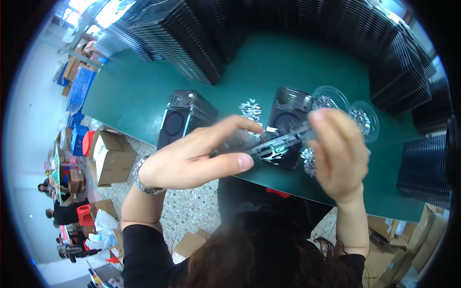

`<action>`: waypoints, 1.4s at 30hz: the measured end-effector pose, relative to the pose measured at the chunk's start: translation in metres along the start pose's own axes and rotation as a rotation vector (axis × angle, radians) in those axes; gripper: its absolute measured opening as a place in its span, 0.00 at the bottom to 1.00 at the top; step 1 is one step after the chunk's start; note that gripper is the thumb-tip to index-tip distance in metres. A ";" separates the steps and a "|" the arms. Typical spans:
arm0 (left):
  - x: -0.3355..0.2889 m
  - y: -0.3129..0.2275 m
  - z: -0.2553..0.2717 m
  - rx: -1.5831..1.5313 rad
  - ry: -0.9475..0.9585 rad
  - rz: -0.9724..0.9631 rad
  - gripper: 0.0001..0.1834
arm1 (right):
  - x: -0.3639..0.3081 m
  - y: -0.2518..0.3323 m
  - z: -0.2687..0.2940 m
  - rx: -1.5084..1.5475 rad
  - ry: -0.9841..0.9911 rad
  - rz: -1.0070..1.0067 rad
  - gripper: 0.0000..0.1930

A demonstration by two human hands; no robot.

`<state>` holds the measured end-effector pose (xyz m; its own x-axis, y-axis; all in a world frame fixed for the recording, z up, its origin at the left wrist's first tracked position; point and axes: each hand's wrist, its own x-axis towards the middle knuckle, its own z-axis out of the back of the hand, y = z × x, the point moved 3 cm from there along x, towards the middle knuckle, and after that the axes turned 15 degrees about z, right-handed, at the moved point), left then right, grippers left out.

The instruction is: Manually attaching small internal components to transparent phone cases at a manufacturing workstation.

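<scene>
Midway between both hands and above the front edge of the table, a narrow clear plastic holder, seen nearly edge-on and tilted up toward 2 o'clock. At its 2 o'clock end, right hand clamped on it, fingers bent and blurred. At its 8 o'clock end, left hand with thumb and forefinger spread well apart, the holder's tip near the thumb; cannot tell whether touching. On the left wrist, a metal-banded watch. Around the holder: just beyond at 12 o'clock, a black plastic tray; at 11, a loose heap of small silver metal parts; at 4, a second heap; toward 1 and 2, two round clear bowls of similar parts. Toward 10, a short stack of black trays; farther out between 10 and 11, tall black stacks, with more at 2 and 3. Beneath, green tabletop. At 9, on the floor, an open cardboard carton; any writing there too small to read.
</scene>
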<state>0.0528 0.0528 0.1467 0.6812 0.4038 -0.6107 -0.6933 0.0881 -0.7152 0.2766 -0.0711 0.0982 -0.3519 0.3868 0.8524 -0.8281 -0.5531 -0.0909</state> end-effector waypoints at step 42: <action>0.127 -0.040 -0.040 0.638 -1.089 -0.583 0.40 | -0.170 -0.002 0.006 0.085 0.490 -0.932 0.05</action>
<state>0.1759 0.0641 0.0840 0.5869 0.6379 0.4987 -0.5630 0.7641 -0.3148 0.3407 -0.1408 -0.0436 0.2543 0.9305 0.2636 -0.8349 0.0736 0.5454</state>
